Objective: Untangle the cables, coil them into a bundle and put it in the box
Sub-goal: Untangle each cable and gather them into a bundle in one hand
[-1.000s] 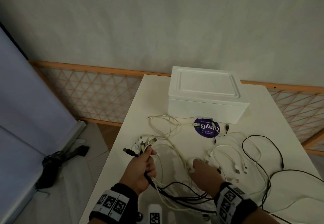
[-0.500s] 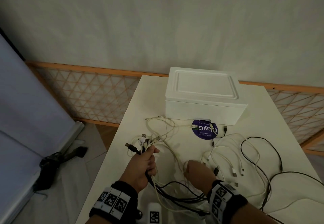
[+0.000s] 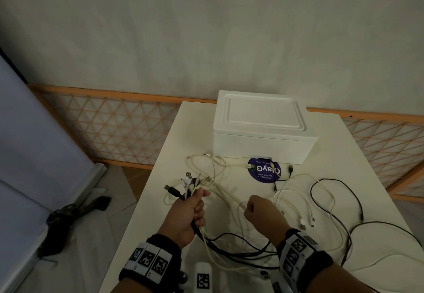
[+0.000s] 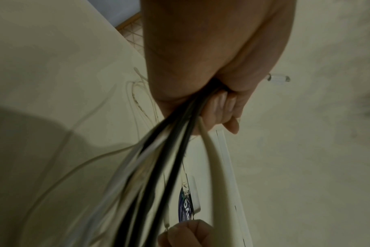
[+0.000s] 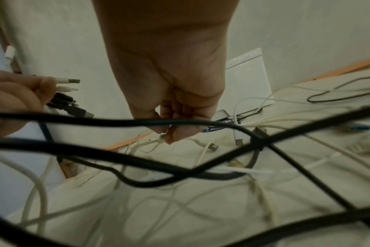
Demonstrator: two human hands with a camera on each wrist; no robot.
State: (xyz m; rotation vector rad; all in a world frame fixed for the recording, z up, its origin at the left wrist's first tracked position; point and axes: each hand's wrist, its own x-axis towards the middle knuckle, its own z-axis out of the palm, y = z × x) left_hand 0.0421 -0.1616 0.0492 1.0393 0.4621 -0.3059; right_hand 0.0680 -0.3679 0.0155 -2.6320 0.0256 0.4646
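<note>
My left hand grips a bunch of black and white cables just below their plugs, which fan out above the fist; the left wrist view shows the fingers curled round the strands. My right hand is curled beside it and pinches a thin white cable between thumb and fingertips. More loose white and black cables sprawl over the white table to the right. The white box stands behind them with its lid on.
A round purple sticker lies on the table in front of the box. The table's left edge drops to the floor, where a dark object lies. A lattice fence runs behind.
My right hand has moved left and lifted off the table, curling round a thin white cable near my left hand. The left hand keeps its grip on the bunch.
</note>
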